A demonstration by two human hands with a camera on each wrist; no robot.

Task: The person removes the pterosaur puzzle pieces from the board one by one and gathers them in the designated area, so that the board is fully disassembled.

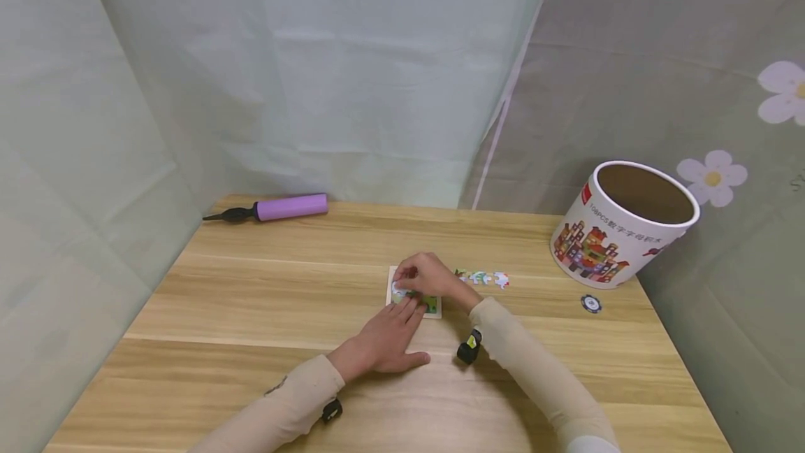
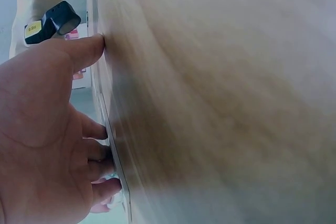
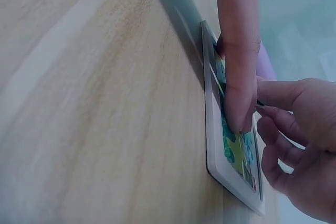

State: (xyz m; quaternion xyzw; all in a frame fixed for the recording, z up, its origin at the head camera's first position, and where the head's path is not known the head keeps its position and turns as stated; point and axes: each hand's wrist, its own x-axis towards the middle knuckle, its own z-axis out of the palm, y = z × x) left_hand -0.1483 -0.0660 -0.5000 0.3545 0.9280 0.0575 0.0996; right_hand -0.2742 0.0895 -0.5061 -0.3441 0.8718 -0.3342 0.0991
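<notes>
Puzzle tray [image 1: 434, 311] lies flat mid-surface directly under both hands: left hand [image 1: 383, 341] presses its near edge with straight fingers, right hand [image 1: 428, 275] pinches a piece from the far side.

Long cream sleeves [image 1: 534, 362] cover both arms — each wrist wears a small black camera [image 1: 469, 349] (yellow-marked).
</notes>
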